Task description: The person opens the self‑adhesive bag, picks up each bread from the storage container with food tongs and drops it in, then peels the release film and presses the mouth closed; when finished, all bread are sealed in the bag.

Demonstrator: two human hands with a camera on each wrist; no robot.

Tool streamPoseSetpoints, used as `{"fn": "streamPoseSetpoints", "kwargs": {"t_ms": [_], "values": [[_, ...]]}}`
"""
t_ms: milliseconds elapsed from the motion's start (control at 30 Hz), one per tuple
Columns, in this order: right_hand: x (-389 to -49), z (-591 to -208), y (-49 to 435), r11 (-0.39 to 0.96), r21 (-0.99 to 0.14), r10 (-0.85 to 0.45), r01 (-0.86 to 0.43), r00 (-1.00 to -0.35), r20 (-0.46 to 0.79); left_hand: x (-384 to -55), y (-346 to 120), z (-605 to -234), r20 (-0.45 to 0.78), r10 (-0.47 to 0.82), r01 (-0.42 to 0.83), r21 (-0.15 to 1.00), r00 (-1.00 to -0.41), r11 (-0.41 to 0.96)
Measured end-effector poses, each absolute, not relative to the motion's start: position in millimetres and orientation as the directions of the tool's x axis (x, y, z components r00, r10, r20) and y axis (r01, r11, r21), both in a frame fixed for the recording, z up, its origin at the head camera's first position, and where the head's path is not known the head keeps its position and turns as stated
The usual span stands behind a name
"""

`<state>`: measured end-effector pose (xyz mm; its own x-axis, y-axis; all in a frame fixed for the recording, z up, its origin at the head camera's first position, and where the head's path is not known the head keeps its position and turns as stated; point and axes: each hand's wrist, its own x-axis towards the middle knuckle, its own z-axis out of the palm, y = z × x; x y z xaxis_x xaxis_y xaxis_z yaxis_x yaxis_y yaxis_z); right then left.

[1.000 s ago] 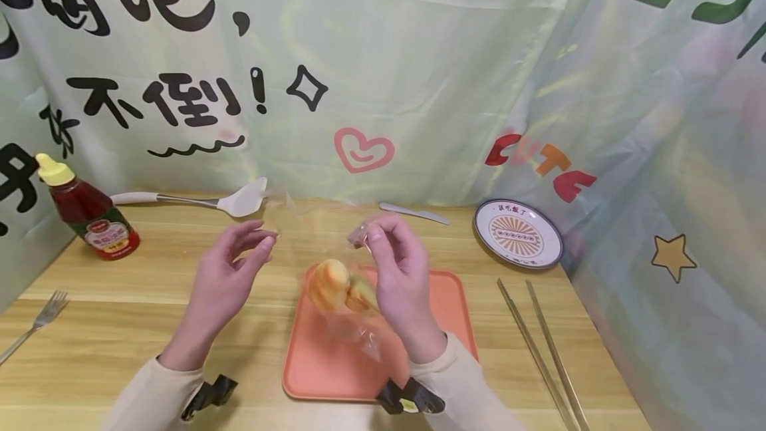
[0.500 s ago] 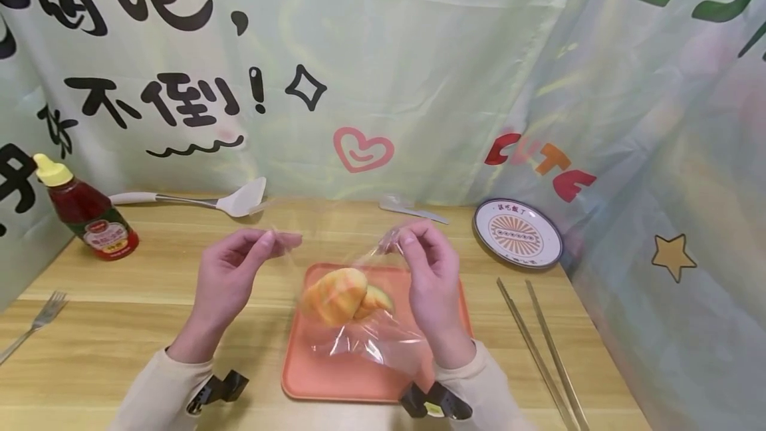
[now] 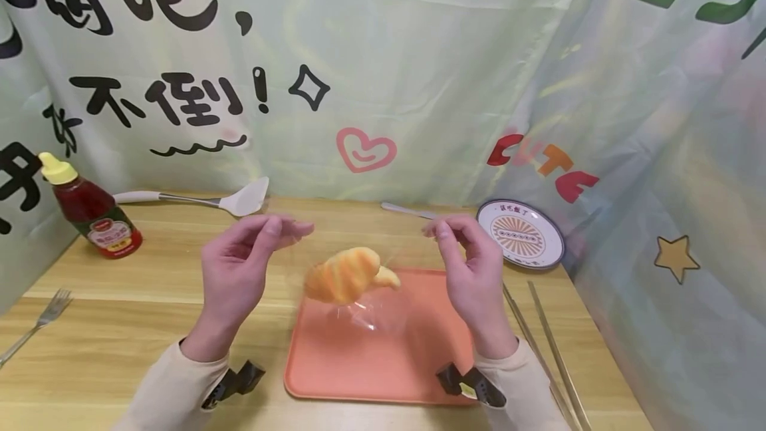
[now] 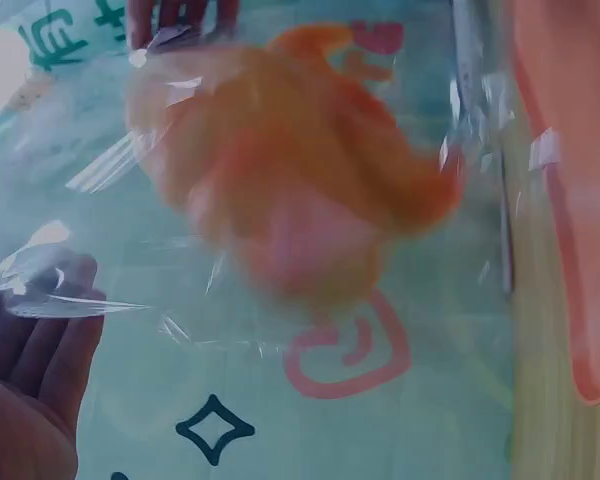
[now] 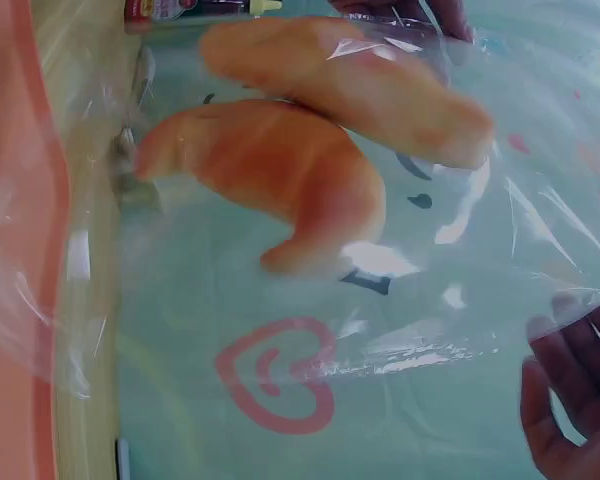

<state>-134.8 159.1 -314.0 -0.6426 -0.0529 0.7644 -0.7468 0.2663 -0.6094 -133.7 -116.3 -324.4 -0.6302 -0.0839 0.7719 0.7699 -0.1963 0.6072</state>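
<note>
A clear plastic bag [image 3: 365,318] hangs stretched between my two hands, barely visible in the head view except for its glints. Two croissants are inside it: one [image 5: 270,165] curves in front of another [image 5: 390,95] in the right wrist view, and they overlap in the left wrist view. My left hand [image 3: 239,261] pinches the bag's left side between thumb and fingers. On the other side my right hand [image 3: 475,268] pinches the film at about the same height. Below lies an orange-pink tray [image 3: 377,368], which the bag overlaps in the head view.
A ketchup bottle [image 3: 98,215] and a white spatula [image 3: 239,201] stand and lie at the back left, a fork [image 3: 44,318] at the left. Rightward are a table knife [image 3: 407,210], a patterned plate [image 3: 519,235] and metal chopsticks [image 3: 556,351]. A printed cloth [image 3: 419,85] hangs behind.
My right hand has moved rightward, away from the left, spreading the bag wider. My left hand has shifted slightly right. The croissants have come up a little and turned within the bag.
</note>
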Motion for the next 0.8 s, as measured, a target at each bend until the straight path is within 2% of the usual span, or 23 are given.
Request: {"fn": "streamPoseSetpoints", "kwargs": {"t_ms": [133,400,800], "values": [[-134.3,-314.7,162.1,0.262,-0.637,-0.038,-0.725,-0.667,0.744,-134.9,-113.1,-322.1,0.78,-0.099,0.783,0.597,-0.618,-0.176],[-134.4,-316.4,168.6,0.295,-0.631,-0.059,-0.717,-0.673,0.737,-137.5,-112.4,-327.1,0.764,-0.077,0.763,0.622,-0.641,-0.177],[-137.4,-320.9,174.8,0.211,-0.664,-0.025,-0.717,-0.683,0.73,-138.1,-112.8,-335.2,0.767,-0.003,0.751,0.627,-0.642,-0.205]]}}
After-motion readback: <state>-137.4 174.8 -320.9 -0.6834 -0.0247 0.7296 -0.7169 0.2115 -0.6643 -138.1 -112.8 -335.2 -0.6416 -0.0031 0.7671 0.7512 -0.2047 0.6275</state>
